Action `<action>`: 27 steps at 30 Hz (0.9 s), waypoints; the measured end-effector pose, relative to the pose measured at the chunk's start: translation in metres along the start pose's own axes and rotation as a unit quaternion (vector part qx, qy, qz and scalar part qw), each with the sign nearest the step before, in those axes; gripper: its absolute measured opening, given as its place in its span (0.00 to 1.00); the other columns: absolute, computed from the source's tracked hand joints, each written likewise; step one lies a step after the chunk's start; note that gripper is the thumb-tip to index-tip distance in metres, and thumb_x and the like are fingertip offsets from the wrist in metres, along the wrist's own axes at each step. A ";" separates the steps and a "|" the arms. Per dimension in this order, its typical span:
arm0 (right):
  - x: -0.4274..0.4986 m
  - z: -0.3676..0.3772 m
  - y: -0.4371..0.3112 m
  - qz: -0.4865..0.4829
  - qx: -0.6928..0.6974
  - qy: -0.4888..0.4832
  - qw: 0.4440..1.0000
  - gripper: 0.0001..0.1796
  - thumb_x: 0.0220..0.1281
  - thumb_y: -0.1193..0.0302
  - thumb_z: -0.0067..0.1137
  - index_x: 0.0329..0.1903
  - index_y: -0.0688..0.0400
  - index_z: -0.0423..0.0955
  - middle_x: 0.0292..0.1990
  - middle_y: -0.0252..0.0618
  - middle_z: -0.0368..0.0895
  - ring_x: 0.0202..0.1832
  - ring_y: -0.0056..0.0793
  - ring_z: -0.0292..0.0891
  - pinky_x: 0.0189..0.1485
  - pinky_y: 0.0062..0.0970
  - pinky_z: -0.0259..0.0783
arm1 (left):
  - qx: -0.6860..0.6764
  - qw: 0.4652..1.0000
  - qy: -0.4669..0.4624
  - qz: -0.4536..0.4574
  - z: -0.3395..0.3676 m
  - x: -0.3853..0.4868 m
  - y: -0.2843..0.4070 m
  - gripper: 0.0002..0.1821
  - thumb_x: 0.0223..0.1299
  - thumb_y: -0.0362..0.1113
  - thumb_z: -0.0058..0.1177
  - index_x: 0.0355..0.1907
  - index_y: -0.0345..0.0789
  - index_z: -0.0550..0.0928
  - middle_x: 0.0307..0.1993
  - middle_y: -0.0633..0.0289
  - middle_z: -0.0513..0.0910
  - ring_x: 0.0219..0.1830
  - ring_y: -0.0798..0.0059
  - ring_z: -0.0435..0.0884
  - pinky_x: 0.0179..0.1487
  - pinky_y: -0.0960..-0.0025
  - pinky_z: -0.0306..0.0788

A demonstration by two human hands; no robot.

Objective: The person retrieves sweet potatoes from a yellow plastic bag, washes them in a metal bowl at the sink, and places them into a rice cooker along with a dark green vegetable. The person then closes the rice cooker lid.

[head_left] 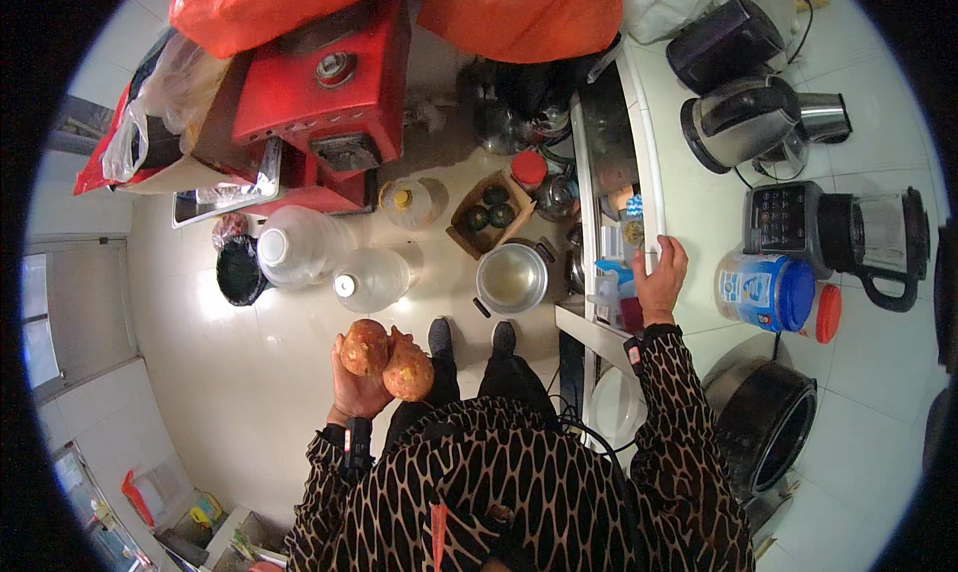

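Note:
My left hand (358, 396) is palm up and holds two rounded, reddish-brown tubers, possibly sweet potatoes. One tuber (364, 347) lies over the fingers; the other tuber (409, 371) sits beside it, nearer my body. My right hand (660, 284) grips the white edge of the countertop (692, 220), fingers over the top and thumb on the near side. Below that hand, an open drawer or shelf space (610, 171) holds small packets and plastic items. On the floor ahead is a metal pot (513, 278) with some liquid in it.
A cardboard box (468, 240) with dark green round squashes, large plastic bottles (374, 280) and a black-lined bin (241, 271) stand on the floor. Red metal equipment (322, 100) is at the upper left. An electric kettle (741, 123), blender (861, 227) and blue-lidded jar (763, 291) are on the counter.

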State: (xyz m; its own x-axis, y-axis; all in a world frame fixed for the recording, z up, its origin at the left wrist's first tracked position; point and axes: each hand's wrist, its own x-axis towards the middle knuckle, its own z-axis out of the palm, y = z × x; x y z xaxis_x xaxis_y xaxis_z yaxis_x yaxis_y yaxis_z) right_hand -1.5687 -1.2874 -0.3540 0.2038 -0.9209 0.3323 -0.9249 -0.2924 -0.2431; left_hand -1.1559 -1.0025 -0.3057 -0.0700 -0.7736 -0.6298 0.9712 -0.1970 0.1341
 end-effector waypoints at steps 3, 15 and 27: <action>-0.002 -0.001 -0.001 0.009 -0.014 -0.012 1.000 0.29 0.53 0.63 0.65 0.56 0.63 0.70 0.56 0.50 0.68 0.59 0.50 0.63 0.63 0.44 0.61 | -0.024 1.000 0.015 -0.001 -0.008 0.001 0.000 0.49 0.58 0.75 0.32 0.62 0.31 0.68 0.60 0.47 0.71 0.63 0.50 0.68 0.70 0.47 0.56; -0.013 -0.006 -0.003 -0.013 -0.043 -0.018 0.999 0.29 0.53 0.63 0.65 0.56 0.62 0.70 0.55 0.49 0.67 0.59 0.49 0.63 0.63 0.44 0.60 | -0.063 0.998 -0.007 -0.012 -0.047 0.007 -0.001 0.47 0.59 0.73 0.31 0.64 0.33 0.67 0.64 0.49 0.69 0.67 0.53 0.65 0.71 0.48 0.53; -0.021 -0.012 -0.006 -0.020 -0.053 -0.031 0.998 0.30 0.52 0.63 0.65 0.56 0.62 0.70 0.57 0.51 0.66 0.60 0.50 0.61 0.64 0.43 0.59 | -0.127 0.992 -0.001 0.021 -0.069 -0.006 -0.018 0.46 0.59 0.73 0.33 0.61 0.32 0.70 0.61 0.46 0.71 0.64 0.49 0.67 0.70 0.46 0.56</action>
State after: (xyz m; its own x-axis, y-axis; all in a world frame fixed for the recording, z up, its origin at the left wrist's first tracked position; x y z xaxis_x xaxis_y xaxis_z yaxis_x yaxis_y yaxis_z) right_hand -1.5712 -1.2637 -0.3485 0.2578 -0.9243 0.2814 -0.9439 -0.3032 -0.1311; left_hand -1.1572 -0.9527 -0.3575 -0.0280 -0.7788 -0.6267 0.9993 -0.0060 -0.0371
